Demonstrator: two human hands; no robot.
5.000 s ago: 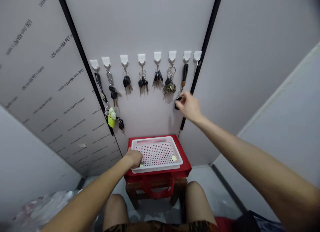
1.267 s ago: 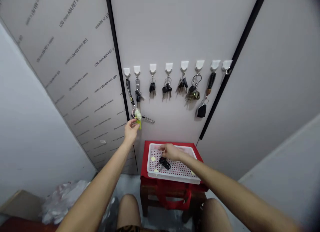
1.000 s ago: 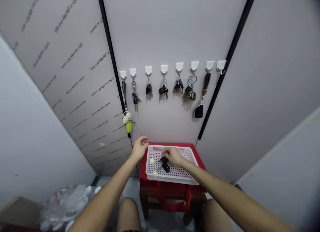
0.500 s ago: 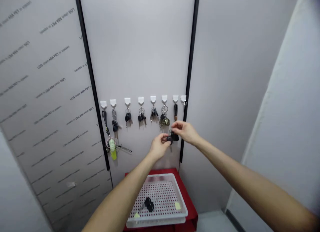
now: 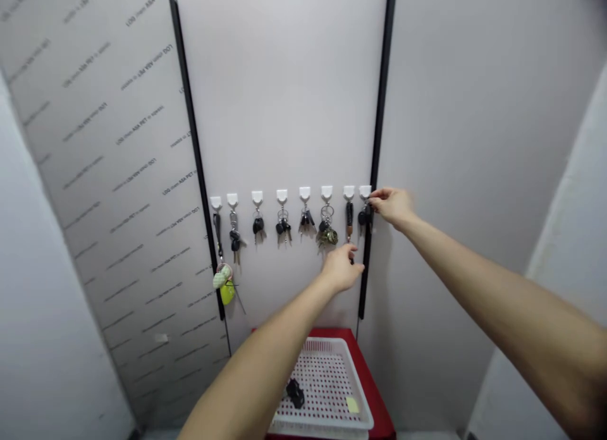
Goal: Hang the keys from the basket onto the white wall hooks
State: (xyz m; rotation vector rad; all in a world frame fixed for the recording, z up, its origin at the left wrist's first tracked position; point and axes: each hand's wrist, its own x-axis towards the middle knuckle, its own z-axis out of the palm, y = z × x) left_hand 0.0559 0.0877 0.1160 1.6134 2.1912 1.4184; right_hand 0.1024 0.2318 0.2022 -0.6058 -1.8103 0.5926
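Observation:
At the rightmost white hook (image 5: 365, 191), my right hand (image 5: 394, 206) pinches the top of a bunch of black-headed keys (image 5: 363, 217). The ring between its fingertips is too small to make out. My left hand (image 5: 340, 267) is lower down, just under a black braided key strap (image 5: 349, 211) on the neighbouring hook. Its thumb and forefinger are apart, with something dark showing behind them. The lower end of that strap is partly hidden by this hand. Keys with a green camouflage-like fob (image 5: 329, 236) hang just left of the strap.
Several more key bunches hang in the row, including one with a lime-yellow tag (image 5: 227, 293) at the far left. Below, a white perforated basket (image 5: 353, 377) stands on a red surface (image 5: 372, 389), holding black keys (image 5: 294, 393). Black vertical strips (image 5: 379, 124) border the panel.
My right hand has gone up to the rightmost hook, where black keys now hang. My left hand has parted from those keys and opened its fingers. The view has shifted.

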